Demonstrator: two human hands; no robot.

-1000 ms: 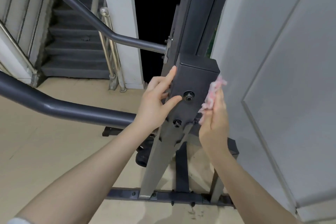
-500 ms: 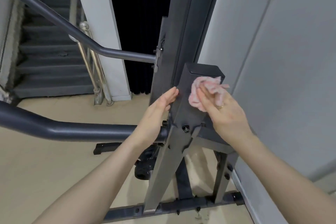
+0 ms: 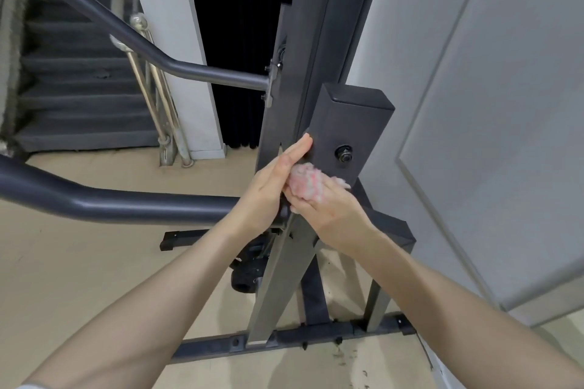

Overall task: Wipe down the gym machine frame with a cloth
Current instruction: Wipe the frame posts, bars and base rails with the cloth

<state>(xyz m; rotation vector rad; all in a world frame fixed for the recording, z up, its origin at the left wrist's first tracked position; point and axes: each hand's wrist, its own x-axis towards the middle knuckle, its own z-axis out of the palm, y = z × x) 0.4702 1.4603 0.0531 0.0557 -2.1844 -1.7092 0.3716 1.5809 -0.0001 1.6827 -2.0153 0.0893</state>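
- head view: the crumpled pink-and-white cloth [image 3: 306, 184] sits bunched against the lower front of the dark grey boxed metal housing [image 3: 347, 133] on the gym machine frame, just below and left of the black bolt [image 3: 343, 154] on that housing's face.
- the right hand [image 3: 328, 211] presses the cloth onto the frame from below, its fingers tucked under and behind the wad; they look curled about the fabric, holding it in place.
- the left hand [image 3: 271, 186] lies flat along the left edge of the housing, fingers straight and together, the fingertips reaching up onto the corner; it clutches nothing, only rests on the metal, and its palm side touches the cloth and the right hand.
- the housing is fixed to the tall dark upright post [image 3: 316, 25], which rises out of the top of the view.
- a lighter grey slanted brace [image 3: 278, 278] runs down from under the hands to the dark base crossbar [image 3: 316, 336] on the beige floor [image 3: 79, 278].
- two rounded grey tubular arms branch off left: one upper [image 3: 202, 71], one lower [image 3: 126, 204].
- a pale grey panelled door [image 3: 489, 136] stands close on the right; grey stairs [image 3: 72, 95] with a steel handrail [image 3: 151, 88] lie far left, beside a white pillar [image 3: 177, 50].
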